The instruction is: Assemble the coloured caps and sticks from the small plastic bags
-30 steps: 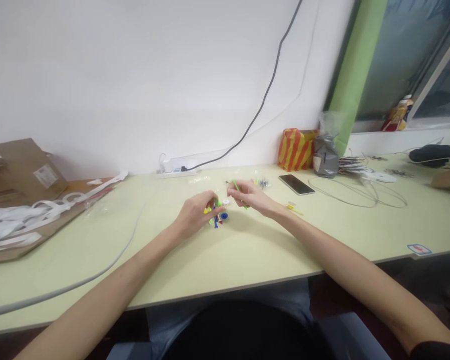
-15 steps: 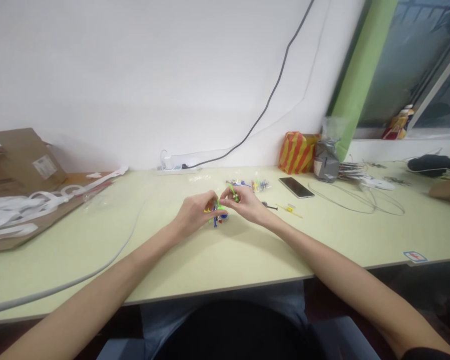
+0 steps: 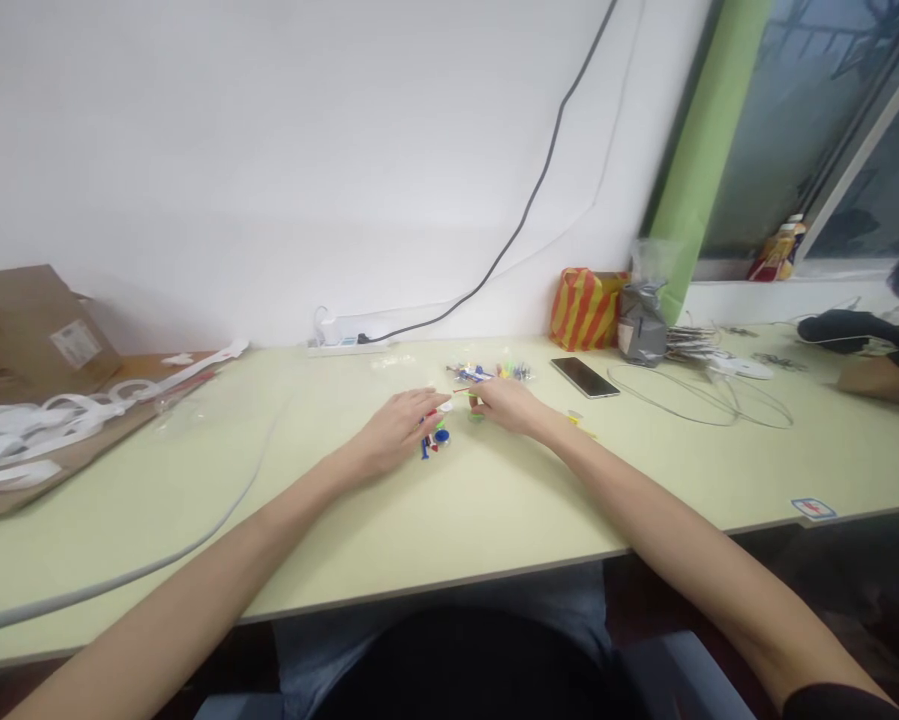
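My left hand [image 3: 395,432] is over the table with its fingers stretched out, beside a little cluster of coloured plastic parts. A round blue part [image 3: 441,436] and a small dark blue part [image 3: 425,450] show below its fingertips, with bits of red and green among them. To the right, my right hand [image 3: 507,405] has its fingers bent and pressed together around a small green plastic piece [image 3: 476,416], mostly covered by the fingers. A thin reddish and green strip shows between the two hands; its kind is too small to make out.
Behind the hands lie more small coloured parts [image 3: 479,373]. A phone [image 3: 585,377], a striped bag [image 3: 585,308] and a grey bag [image 3: 641,325] are to the right. A power strip [image 3: 344,345] stands by the wall. Cardboard [image 3: 51,320] and white strapping [image 3: 66,410] lie left.
My left fingers have spread and moved slightly left, off the piece they were pinching. My right hand has come lower, its fingers now pointing down. The view has shifted a little.
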The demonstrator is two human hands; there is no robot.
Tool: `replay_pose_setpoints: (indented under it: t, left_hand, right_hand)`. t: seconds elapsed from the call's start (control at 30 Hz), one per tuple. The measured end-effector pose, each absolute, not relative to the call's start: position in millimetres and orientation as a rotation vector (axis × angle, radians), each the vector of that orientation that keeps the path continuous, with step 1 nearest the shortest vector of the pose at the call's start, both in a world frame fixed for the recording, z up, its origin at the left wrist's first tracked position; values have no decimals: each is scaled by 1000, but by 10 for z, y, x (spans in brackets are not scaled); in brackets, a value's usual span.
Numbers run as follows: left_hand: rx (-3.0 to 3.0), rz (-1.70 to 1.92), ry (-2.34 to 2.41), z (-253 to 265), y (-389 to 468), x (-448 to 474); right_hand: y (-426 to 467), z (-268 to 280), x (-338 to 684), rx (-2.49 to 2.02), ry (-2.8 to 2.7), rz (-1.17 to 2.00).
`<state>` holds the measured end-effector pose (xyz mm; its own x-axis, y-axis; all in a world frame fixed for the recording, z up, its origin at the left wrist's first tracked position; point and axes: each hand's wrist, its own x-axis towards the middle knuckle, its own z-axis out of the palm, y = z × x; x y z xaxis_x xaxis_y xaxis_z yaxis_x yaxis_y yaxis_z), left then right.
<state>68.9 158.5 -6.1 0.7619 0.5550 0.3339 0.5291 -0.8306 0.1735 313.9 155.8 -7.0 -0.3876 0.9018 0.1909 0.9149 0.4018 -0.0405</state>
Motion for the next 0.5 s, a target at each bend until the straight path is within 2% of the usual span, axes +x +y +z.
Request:
replay_pose_setpoints:
  t: [0.23, 0.5]
  left_hand:
    - [2794, 418, 984, -106, 1744, 682]
    - [2794, 455, 836, -38, 1605, 722]
  right_hand:
    - [1605, -104, 3143, -1608, -2445, -88]
    - [1609, -76, 3179, -1586, -2434, -5]
